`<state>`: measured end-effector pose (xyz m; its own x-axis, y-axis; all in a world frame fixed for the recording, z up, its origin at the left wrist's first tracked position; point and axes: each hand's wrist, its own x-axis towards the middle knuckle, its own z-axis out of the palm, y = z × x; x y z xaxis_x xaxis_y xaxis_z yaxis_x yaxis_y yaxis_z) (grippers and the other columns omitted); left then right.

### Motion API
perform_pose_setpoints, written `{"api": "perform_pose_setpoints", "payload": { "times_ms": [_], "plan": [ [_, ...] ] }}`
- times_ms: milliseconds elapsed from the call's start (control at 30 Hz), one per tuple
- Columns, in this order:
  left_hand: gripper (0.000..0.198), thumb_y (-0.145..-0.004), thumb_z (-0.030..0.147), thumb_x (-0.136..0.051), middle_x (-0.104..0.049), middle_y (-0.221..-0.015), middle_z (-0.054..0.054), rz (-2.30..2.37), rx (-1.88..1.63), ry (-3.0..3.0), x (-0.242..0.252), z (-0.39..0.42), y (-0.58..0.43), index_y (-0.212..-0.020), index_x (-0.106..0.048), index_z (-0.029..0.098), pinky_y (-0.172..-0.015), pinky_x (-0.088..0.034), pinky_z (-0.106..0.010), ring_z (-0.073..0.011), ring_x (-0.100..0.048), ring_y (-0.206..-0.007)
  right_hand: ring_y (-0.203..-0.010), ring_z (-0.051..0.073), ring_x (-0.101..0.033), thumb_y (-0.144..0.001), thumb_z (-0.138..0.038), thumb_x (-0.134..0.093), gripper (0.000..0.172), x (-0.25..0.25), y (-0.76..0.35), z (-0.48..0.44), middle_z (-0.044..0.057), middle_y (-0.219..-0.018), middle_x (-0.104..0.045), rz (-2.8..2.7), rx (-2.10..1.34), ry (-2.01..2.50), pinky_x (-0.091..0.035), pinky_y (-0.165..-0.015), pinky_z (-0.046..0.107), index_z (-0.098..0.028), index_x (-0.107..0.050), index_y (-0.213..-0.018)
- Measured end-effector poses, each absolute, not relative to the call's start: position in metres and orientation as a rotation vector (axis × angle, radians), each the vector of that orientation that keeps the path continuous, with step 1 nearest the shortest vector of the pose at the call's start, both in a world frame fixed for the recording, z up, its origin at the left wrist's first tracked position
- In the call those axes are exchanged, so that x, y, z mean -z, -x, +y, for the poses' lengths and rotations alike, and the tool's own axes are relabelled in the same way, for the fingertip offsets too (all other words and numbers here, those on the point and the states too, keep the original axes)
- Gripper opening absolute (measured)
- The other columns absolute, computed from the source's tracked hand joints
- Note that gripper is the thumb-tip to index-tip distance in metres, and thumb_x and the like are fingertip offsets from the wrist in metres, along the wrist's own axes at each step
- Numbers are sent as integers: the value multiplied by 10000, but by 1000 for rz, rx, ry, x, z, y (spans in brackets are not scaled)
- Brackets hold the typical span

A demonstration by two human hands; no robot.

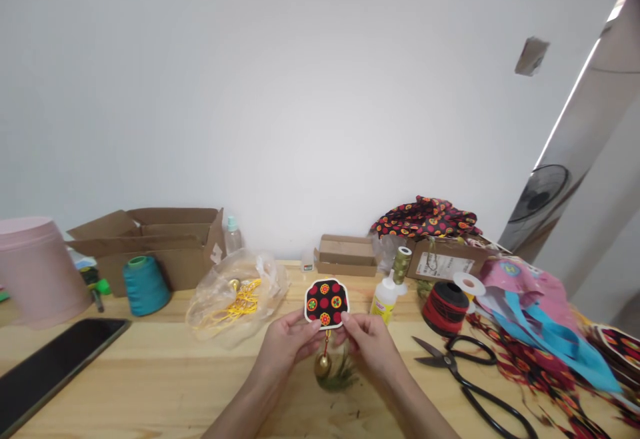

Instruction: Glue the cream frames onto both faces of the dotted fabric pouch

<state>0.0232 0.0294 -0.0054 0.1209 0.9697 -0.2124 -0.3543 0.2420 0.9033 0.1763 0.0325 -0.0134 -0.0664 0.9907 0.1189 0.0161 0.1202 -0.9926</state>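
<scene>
Between my two hands is a small black fabric pendant (324,303) with red and yellow flower patterns and a white edge. My left hand (290,339) pinches its lower left corner, thumb on the front. The lower right corner is held by my right hand (367,339) in the same way. A round gold bell (323,364) hangs below it on a short red and yellow cord. Under the bell, a tuft of green threads (343,375) lies on the wooden table (200,385). The fingers behind the pendant are partly hidden.
Black-handled scissors (450,362), a red and black thread spool (445,309) and a glue bottle (384,297) stand or lie to the right. Leftward are a plastic bag with yellow cords (240,302), a teal thread cone (145,285), a phone (55,372) and an open cardboard box (150,252).
</scene>
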Motion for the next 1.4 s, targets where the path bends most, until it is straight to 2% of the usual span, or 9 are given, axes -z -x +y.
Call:
{"api": "perform_pose_setpoints", "payload": {
  "times_ms": [233,533,733,833,933,1033,1167,1233,1400],
  "plan": [
    [491,-484,262,-805,-724,-731,-87,1001,-1166,-795,6,31,-24,-925,-638,128,-550,-498,-182,-156,-669,-649,-381,76,-275,-682,-586,-529,499,11,-176,33,-53,-361,-368,-1352,-1098,1101,-216,-416,220,-139,-614,-477],
    [578,-488,329,-792,-726,-776,-92,953,-1140,-888,8,32,-24,-1001,-610,133,-595,-499,-222,-188,-673,-705,-426,81,-289,-602,-620,-567,495,-2,-180,31,-48,-410,-368,-1352,-1042,1072,-210,-431,222,-147,-550,-457],
    [493,-554,307,-759,-724,-808,-86,906,-1108,-1013,11,32,-22,-996,-622,138,-608,-489,-222,-187,-665,-730,-483,105,-362,-641,-580,-565,425,-6,-180,30,-29,-493,-432,-1299,-1001,1047,-286,-450,218,-162,-595,-572],
    [444,-562,288,-753,-723,-800,-92,892,-1087,-1062,12,31,-25,-959,-635,126,-590,-494,-233,-193,-663,-707,-510,113,-371,-642,-577,-562,429,-7,-183,31,-16,-516,-454,-1278,-984,1038,-303,-466,222,-158,-583,-550],
    [424,-570,273,-745,-712,-861,-106,868,-1109,-1090,13,31,-27,-946,-630,114,-695,-504,-285,-218,-653,-786,-498,105,-351,-649,-548,-572,420,-4,-182,30,-22,-492,-433,-1282,-995,1025,-291,-466,222,-149,-571,-518],
    [607,-544,216,-754,-652,-1049,-113,927,-1213,-1156,13,29,-29,-1107,-538,142,-821,-469,-322,-238,-606,-943,-488,94,-337,-682,-495,-570,387,0,-175,28,-28,-487,-427,-1291,-1026,1012,-275,-459,215,-141,-579,-525],
    [901,-481,171,-772,-554,-1199,-97,1148,-1331,-1276,10,26,-29,-1284,-369,224,-875,-432,-335,-261,-552,-1035,-477,84,-326,-722,-443,-554,360,7,-166,26,-33,-487,-424,-1295,-1060,1000,-258,-442,207,-139,-586,-532],
    [847,-482,206,-773,-559,-1185,-100,1219,-1330,-1315,8,25,-28,-1252,-419,209,-880,-423,-333,-270,-545,-1037,-482,84,-334,-730,-428,-553,344,10,-165,25,-31,-496,-437,-1301,-1068,989,-267,-445,205,-139,-604,-550],
    [522,-566,339,-713,-624,-1036,-104,1322,-1340,-1351,4,28,-25,-1035,-581,150,-819,-445,-339,-255,-582,-933,-499,95,-384,-725,-417,-566,329,9,-165,22,-15,-508,-484,-1350,-1104,953,-305,-460,207,-129,-640,-584]
  ]
}}
